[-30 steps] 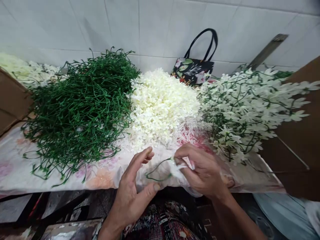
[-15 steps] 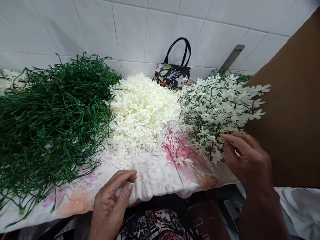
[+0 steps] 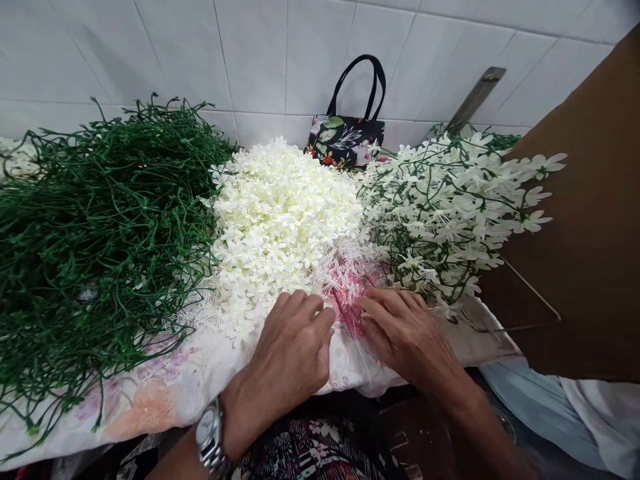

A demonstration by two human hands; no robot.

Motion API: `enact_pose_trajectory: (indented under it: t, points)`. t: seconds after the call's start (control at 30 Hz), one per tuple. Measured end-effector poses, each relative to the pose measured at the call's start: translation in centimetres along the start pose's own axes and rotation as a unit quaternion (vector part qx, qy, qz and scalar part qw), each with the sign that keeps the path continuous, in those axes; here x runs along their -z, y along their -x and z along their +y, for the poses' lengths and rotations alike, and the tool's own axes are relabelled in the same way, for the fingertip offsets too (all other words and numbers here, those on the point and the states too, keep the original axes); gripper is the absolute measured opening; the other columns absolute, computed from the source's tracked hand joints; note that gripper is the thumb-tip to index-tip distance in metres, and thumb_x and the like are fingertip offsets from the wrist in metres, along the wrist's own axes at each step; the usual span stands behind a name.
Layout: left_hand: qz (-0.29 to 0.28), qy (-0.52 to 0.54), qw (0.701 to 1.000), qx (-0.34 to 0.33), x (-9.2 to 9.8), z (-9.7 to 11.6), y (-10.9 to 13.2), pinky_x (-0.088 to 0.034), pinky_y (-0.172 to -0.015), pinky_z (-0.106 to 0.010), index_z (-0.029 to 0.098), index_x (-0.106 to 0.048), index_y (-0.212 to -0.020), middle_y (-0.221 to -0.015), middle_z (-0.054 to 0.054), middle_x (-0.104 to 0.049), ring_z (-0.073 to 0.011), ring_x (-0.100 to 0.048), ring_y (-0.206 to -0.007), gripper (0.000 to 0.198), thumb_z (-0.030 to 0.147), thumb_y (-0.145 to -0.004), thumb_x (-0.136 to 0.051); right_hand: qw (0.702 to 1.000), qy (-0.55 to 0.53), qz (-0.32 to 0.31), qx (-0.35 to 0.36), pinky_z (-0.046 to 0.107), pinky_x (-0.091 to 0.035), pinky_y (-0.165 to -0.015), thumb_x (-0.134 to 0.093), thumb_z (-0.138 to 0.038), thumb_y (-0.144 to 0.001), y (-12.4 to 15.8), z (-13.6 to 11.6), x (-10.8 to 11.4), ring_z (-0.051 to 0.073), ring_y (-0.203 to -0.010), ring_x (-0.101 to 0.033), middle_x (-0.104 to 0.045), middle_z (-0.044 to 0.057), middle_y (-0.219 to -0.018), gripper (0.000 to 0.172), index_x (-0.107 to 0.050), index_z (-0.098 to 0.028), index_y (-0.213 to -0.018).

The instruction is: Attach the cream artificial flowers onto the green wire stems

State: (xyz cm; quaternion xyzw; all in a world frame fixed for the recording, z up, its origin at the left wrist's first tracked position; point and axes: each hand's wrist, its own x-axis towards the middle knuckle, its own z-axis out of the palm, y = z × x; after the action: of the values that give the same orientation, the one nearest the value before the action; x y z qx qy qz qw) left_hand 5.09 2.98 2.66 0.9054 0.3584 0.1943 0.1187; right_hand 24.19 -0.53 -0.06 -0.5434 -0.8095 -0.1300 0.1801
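My left hand (image 3: 293, 347) is over the front of the cloth-covered table, its fingers curled in and closed. What it holds, if anything, is hidden. Just to its right, my right hand (image 3: 407, 330) points inward with thumb and forefinger close together; nothing I can name shows between them. Beyond the fingertips lie thin white stamens (image 3: 350, 277) on a pink part of the cloth. A heap of loose white artificial blossoms (image 3: 285, 207) rises behind my left hand. White flowers on green stems (image 3: 440, 213) are piled behind my right hand.
Green plastic stems (image 3: 105, 233) form a big pile on the left. A floral handbag (image 3: 345, 140) stands against the tiled wall (image 3: 260, 60). On the right are a brown board (image 3: 590, 267), a bent wire (image 3: 533, 290) and a metal bar (image 3: 475, 100).
My right hand has moved left from the stemmed flowers to the stamens. My left hand has moved up and right, turning knuckles up. The two hands are now close together.
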Motion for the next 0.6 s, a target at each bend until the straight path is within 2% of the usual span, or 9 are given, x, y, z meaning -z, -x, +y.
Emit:
enact_pose_trajectory:
  t: [0.13,0.3,0.37,0.5,0.6]
  points:
    - [-0.043,-0.083,0.993,-0.078,-1.1,0.2,-3.1,-0.038,-0.069,-0.037,0.015,-0.061,-0.082,-0.083,-0.006,-0.06,-0.0224,-0.049,-0.08,0.017,0.006,-0.077,-0.046,1.0,0.016,-0.022,0.001,0.033,-0.035,-0.073,-0.046,-0.011,-0.085,0.3,0.1,-0.5,0.02,-0.083,-0.053,-0.062,0.008,-0.086,0.016,-0.061,-0.016,-0.09]
    - [-0.041,-0.119,0.981,-0.147,-3.0,-0.6,-5.2,-0.034,-0.077,-0.039,0.017,-0.058,-0.099,-0.105,-0.005,-0.059,-0.0229,-0.047,-0.093,0.021,0.011,-0.083,-0.045,1.0,0.012,-0.002,0.011,0.033,-0.033,-0.068,-0.045,-0.011,-0.086,0.5,0.1,-0.7,0.018,-0.071,-0.051,-0.061,0.005,-0.073,0.019,-0.061,-0.017,-0.077]
    - [-0.043,-0.131,0.979,-0.151,-3.2,-0.9,-5.5,-0.033,-0.078,-0.039,0.017,-0.059,-0.093,-0.103,-0.005,-0.059,-0.0227,-0.046,-0.095,0.017,0.012,-0.084,-0.046,1.0,0.0,0.028,0.005,0.033,-0.034,-0.069,-0.046,-0.01,-0.085,0.6,0.3,-0.4,0.018,-0.075,-0.053,-0.063,0.006,-0.077,0.019,-0.06,-0.017,-0.076]
    - [-0.044,-0.155,0.976,-0.147,-2.7,-1.0,-6.1,-0.032,-0.074,-0.037,0.015,-0.06,-0.072,-0.086,-0.007,-0.058,-0.0225,-0.047,-0.089,0.014,0.01,-0.08,-0.05,0.995,-0.007,0.102,-0.024,0.033,-0.037,-0.073,-0.05,-0.008,-0.083,1.1,0.8,0.1,0.018,-0.08,-0.057,-0.066,0.007,-0.087,0.014,-0.061,-0.017,-0.083]
    - [-0.021,-0.152,0.975,-0.162,-2.6,-0.7,-7.3,-0.031,-0.073,-0.037,0.015,-0.061,-0.073,-0.083,-0.007,-0.058,-0.0224,-0.047,-0.087,0.011,0.014,-0.08,-0.052,0.992,-0.002,0.122,-0.041,0.033,-0.037,-0.073,-0.051,-0.008,-0.082,1.4,1.1,0.0,0.018,-0.078,-0.058,-0.067,0.006,-0.086,0.014,-0.061,-0.018,-0.086]
